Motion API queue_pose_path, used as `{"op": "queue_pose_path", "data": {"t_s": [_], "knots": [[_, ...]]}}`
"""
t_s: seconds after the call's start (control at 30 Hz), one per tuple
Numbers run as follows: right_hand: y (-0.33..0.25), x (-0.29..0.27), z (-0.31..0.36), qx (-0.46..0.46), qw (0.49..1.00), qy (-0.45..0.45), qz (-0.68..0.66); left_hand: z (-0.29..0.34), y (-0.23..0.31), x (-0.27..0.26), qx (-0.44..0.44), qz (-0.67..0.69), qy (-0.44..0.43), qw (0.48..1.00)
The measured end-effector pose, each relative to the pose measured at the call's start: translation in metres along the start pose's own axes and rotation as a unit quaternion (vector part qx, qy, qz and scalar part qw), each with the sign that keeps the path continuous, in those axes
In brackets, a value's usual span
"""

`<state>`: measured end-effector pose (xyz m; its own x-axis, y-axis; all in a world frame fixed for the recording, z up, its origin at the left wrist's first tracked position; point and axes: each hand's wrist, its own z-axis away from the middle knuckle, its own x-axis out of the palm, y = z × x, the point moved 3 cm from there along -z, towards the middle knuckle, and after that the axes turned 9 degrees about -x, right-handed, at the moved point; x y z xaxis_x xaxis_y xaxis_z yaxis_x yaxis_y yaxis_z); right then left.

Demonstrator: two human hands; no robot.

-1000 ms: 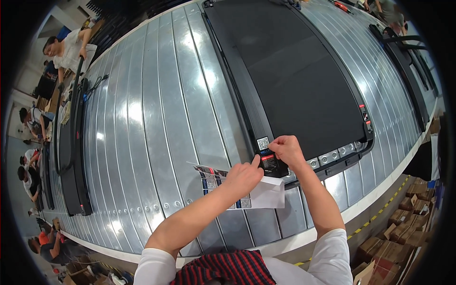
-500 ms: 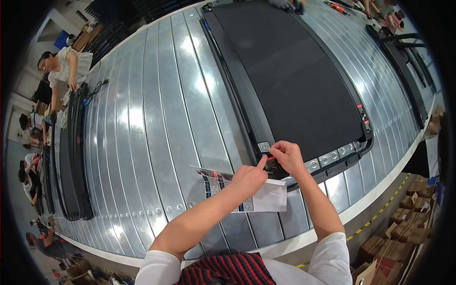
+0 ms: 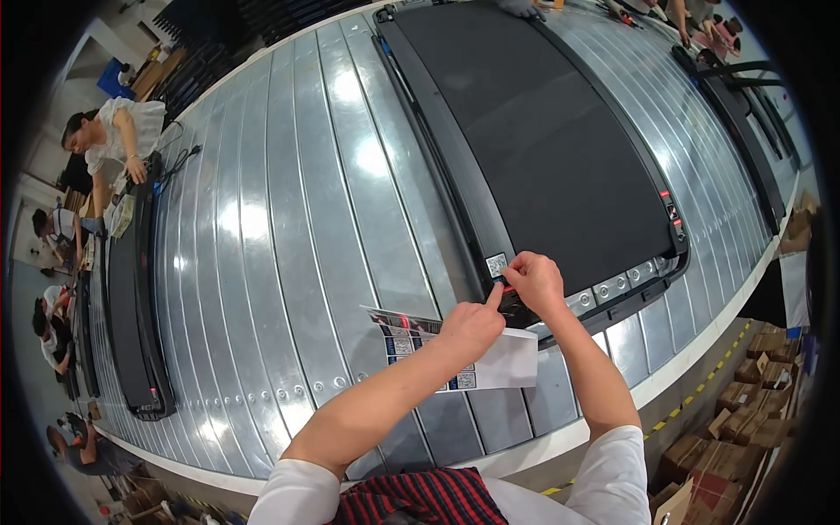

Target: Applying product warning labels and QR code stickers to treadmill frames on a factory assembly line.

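Note:
A black treadmill (image 3: 569,140) with a wide belt lies on the metal table before me. At its near left corner, a white square code sticker (image 3: 496,265) sits on the side rail, above red-marked labels. My right hand (image 3: 535,284) is closed, thumb and finger pinched at the sticker's lower right corner. My left hand (image 3: 471,331) stretches its index finger to the spot just below the sticker. Its other fingers are curled over a sticker sheet (image 3: 503,363), white at the right and printed with several dark labels at the left. Their grip is partly hidden.
A ribbed metal table (image 3: 289,219) spreads out on both sides. Another black treadmill (image 3: 131,297) stands at the left, where a person (image 3: 118,131) works. A black frame (image 3: 739,131) lies at the right. Cardboard boxes (image 3: 709,464) are stacked at the lower right. A gloved hand (image 3: 522,8) rests at the treadmill's far end.
The view has shifted slightly. Both my hands stay at the treadmill's corner by the sticker, with little change in their pose. The person at the left has leaned and moved their hand.

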<state>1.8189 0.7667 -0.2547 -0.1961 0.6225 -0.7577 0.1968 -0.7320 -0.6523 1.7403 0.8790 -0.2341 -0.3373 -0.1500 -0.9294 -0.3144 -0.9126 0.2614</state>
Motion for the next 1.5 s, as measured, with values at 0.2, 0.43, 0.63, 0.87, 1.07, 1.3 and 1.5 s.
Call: {"op": "queue_pose_path", "data": {"t_s": [0.2, 0.43, 0.63, 0.87, 1.07, 1.3, 1.5], "knots": [[-0.031, -0.009, 0.008, -0.16, 0.958, 0.047, 0.232, 0.01, -0.005, 0.007, 0.012, -0.002, 0.024, 1.0], [-0.037, 0.035, 0.077, -0.369, 0.902, 0.045, 0.221, 0.144, -0.039, -0.001, -0.013, 0.151, -0.034, 0.988], [-0.073, 0.017, 0.081, -0.298, 0.908, 0.071, 0.287, 0.313, -0.083, -0.069, -0.214, 0.656, 0.212, 0.692], [-0.269, 0.099, 0.214, -0.157, 0.851, -0.301, -0.4, 0.531, -0.065, -0.031, -0.276, 0.748, 0.38, 0.469], [-0.42, 0.15, 0.384, -0.353, 0.868, -0.119, -0.328, 0.692, -0.045, -0.004, -0.277, 0.672, 0.506, 0.466], [-0.561, 0.247, 0.586, -0.469, 0.818, -0.113, -0.314, 0.904, -0.053, 0.073, -0.391, 0.542, 0.584, 0.46], [-0.652, 0.293, 0.676, -0.537, 0.802, -0.041, -0.258, 1.044, -0.068, 0.094, -0.425, 0.53, 0.601, 0.422]]}}
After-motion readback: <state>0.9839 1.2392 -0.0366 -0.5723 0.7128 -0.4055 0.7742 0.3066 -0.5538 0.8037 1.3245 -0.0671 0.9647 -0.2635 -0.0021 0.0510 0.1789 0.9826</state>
